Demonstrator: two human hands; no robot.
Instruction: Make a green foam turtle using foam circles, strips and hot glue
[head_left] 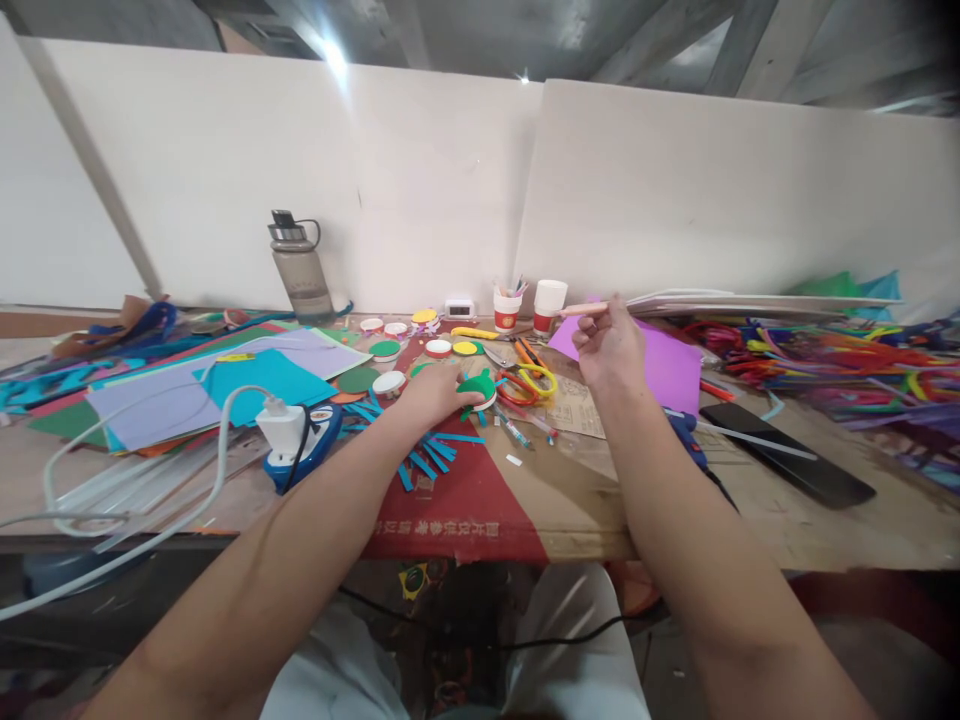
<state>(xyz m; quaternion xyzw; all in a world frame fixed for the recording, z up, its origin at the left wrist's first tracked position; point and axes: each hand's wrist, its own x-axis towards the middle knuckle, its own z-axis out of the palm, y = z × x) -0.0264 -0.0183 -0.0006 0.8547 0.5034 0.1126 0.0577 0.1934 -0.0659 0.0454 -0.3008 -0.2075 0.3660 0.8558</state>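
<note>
My left hand is closed on the edge of a small green-topped disc with a white rim, its thumb lying across the top. Some fingers are hidden behind the hand. Beneath and beside this hand lie blue paper strips. On the right, my right hand is raised over a purple sheet, fingers pinched around a light wood-coloured pencil that points left. Between the hands rest orange-handled scissors, yellow-handled scissors and pens.
More round pieces lie behind my left hand. Paper cups and a bottle stand near the white wall. Coloured sheets, a power socket with cables are left; a phone and pipe cleaners are right.
</note>
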